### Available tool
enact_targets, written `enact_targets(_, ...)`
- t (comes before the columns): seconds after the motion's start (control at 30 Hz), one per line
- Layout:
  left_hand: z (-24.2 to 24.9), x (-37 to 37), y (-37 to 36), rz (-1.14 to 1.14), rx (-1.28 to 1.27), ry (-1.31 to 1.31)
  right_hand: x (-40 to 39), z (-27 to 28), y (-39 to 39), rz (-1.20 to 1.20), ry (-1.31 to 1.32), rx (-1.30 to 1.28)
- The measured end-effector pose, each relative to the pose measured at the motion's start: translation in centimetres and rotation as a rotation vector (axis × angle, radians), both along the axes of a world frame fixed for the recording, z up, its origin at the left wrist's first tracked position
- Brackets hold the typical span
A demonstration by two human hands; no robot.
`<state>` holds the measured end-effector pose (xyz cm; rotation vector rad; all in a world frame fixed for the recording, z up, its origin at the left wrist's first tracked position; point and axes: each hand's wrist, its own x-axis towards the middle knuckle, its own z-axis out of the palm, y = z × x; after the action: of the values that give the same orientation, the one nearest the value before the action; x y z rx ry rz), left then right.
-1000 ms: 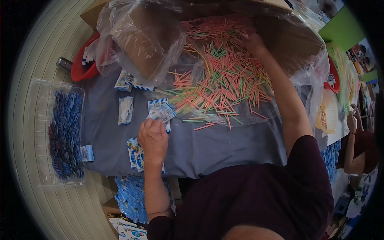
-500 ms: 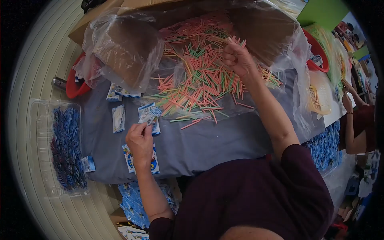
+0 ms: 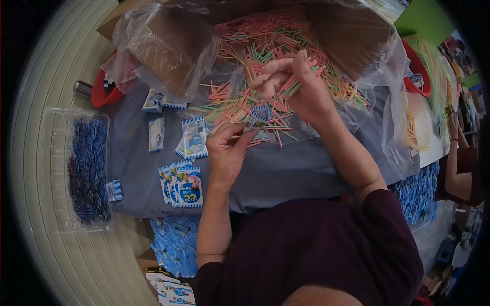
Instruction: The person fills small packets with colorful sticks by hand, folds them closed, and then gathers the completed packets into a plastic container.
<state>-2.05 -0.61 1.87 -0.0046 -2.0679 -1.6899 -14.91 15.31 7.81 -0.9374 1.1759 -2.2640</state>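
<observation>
Near the frame's centre, the left hand [image 3: 225,155] pinches 1 small, clear plastic packet with blue-striped edges [image 3: 260,115]. To its upper right, the right hand [image 3: 312,99], fingers partly spread, grasps several thin pink and green sticks [image 3: 291,86] over a loose multicoloured stick heap [image 3: 265,38] at upper centre. Blue-and-white printed packets [image 3: 189,188] lie left of centre on grey cloth [image 3: 275,178].

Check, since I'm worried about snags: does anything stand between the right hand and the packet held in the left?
Nothing visible stands between the right hand, holding sticks, and the packet that the left hand pinches; loose sticks lie spread beneath the packet.
</observation>
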Motion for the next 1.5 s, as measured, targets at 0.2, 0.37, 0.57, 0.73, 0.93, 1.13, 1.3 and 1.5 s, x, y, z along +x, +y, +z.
enact_targets(0.2, 0.7, -0.7, 1.5, -0.044, 0.113, -0.022, 0.7, -0.8, -0.2, -0.015, 0.187, 0.142)
enact_targets(0.37, 1.0, -1.3, 2.0, -0.032, 0.019, 0.065, 1.4, -1.8, 0.1, -0.151, 0.273, 0.343)
enact_targets(0.57, -0.1, -2.4, 2.1, -0.076, 0.131, 0.007, 0.2, -0.7, -0.3, 0.007, 0.397, 0.506)
enact_targets(0.73, -0.2, -3.4, 1.8, -0.178, 0.476, -0.041, -0.3, 1.4, -1.3, -0.082, 0.309, 0.335)
enact_targets(0.93, 0.1, -3.7, 1.7, -0.224, 0.58, -0.011, 0.0, 1.6, -1.6, -0.271, 0.192, 0.204)
enact_targets(1.13, -0.1, -2.2, 1.9, -0.228, 0.579, 0.01, 1.4, -0.3, -0.3, -0.209, 0.999, 0.527)
enact_targets(1.3, -0.6, -0.7, 1.6, -0.171, 0.542, -0.075, 2.1, 0.5, -0.1, -0.193, 0.371, 0.183)
enact_targets(1.5, -0.8, 0.3, 2.6, -0.189, 0.723, 0.029, 3.0, -0.8, 0.2, 0.063, 0.78, 0.556)
